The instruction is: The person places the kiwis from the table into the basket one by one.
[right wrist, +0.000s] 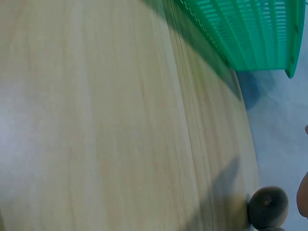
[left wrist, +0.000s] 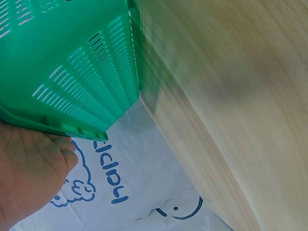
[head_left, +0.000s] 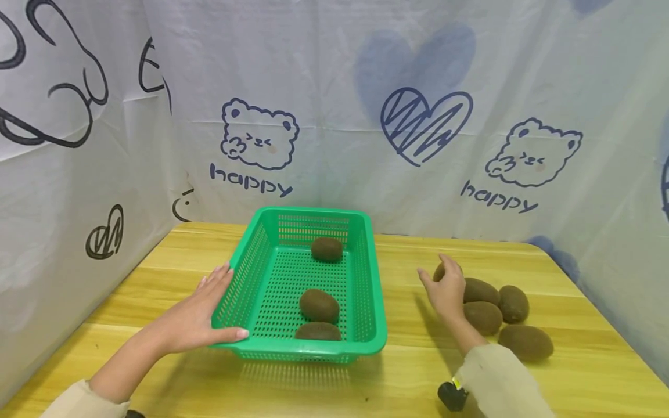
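Right hand by kiwi (four others near)

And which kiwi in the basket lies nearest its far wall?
The lone kiwi at the far right of the green basket; the other two kiwis sit together toward the near wall.

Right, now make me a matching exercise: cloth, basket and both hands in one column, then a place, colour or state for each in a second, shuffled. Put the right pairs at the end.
Column one
1. Cloth
2. Left hand
3. Basket
4. Right hand

Column two
A. Green, with three kiwis inside
B. Close to a kiwi outside the basket
C. Pale, with printed hearts
D. At the basket's near left corner

Right pairs: 1-C, 2-D, 3-A, 4-B
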A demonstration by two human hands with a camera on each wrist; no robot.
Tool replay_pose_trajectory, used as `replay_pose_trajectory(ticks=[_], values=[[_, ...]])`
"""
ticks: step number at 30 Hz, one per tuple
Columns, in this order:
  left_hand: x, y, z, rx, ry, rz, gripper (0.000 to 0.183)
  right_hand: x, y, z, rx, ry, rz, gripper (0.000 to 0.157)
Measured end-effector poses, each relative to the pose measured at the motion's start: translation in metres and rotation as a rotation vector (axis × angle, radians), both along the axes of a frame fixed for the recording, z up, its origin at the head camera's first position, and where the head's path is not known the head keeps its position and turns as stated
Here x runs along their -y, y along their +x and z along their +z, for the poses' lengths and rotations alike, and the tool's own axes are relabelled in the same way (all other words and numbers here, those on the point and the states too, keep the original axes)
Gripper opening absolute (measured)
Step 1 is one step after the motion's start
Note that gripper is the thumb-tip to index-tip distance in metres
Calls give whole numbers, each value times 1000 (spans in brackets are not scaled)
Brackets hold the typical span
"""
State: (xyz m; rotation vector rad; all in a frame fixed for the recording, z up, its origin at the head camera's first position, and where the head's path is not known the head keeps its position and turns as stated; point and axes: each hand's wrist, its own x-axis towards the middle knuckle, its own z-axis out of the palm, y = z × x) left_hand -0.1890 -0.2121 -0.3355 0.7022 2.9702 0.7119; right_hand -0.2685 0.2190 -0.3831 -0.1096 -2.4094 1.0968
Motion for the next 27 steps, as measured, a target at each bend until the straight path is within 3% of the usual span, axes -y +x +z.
replay_pose_trajectory(ticks=[14,21,27], values=[[1,1,2,-10,-13,0,109,-13,-8,-14,100,-63,-77,63],[1,1,3,-21,-13,-5,108,-16,-11,-9,210,-52,-36,70],[1,1,1,-9,-5,1,108,-14,-13,-10,245,-24,-25,70]])
